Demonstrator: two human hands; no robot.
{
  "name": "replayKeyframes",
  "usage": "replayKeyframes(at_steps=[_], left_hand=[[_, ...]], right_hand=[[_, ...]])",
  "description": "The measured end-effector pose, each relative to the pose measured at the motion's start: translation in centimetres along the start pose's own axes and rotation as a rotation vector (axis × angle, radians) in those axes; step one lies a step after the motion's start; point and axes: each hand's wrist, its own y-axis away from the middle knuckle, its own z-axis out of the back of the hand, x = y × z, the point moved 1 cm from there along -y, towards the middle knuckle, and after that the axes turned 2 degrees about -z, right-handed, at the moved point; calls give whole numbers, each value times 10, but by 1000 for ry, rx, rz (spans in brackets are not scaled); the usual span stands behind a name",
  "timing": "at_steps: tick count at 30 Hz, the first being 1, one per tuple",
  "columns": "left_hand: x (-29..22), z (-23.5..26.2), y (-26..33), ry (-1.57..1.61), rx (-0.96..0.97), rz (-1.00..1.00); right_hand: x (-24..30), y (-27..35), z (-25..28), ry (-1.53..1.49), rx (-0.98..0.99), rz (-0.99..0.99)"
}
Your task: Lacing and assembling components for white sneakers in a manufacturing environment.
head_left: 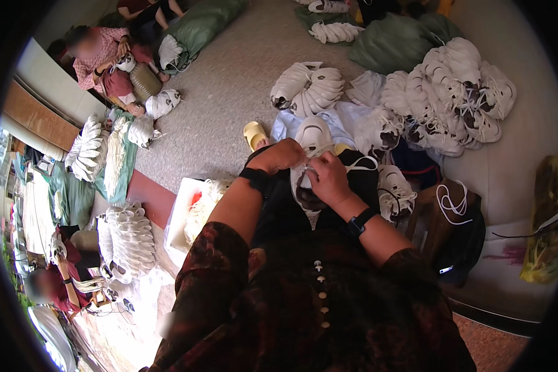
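On my lap rests a white sneaker (314,132) with a dark lining, its toe pointing away from me. My left hand (278,157) is closed at the left side of its lacing area, the fingertips partly hidden. From the right, my right hand (330,178) pinches at the eyelets, fingers bent close to the left ones. A loop of white shoelace (362,162) stands out beside the right hand over my dark trousers. What lies exactly between the fingertips is small and hard to make out.
White shoes (440,102) pile up at the right, with more strung shoes (309,88) ahead. A box of laces (183,217) stands at my left. Another lace (452,201) hangs over a brown seat. Co-workers (108,59) sit at the left, near green sacks (204,25).
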Motion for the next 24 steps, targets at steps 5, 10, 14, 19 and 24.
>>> replayKeyframes(at_steps=[5, 10, 14, 19, 24], left_hand=[[4, -4, 2, 67, -26, -7], [-1, -10, 8, 288, -133, 195], [-3, -19, 14, 413, -285, 233], [7, -31, 13, 177, -487, 121], [1, -39, 22, 28, -615, -44]], right_hand=[[-4, -2, -5, 26, 25, 17], [-6, -4, -12, 64, -28, -3], [-7, -7, -17, 88, -28, -53], [-3, -10, -16, 55, -46, -64], [-12, -10, -19, 19, -27, -31]])
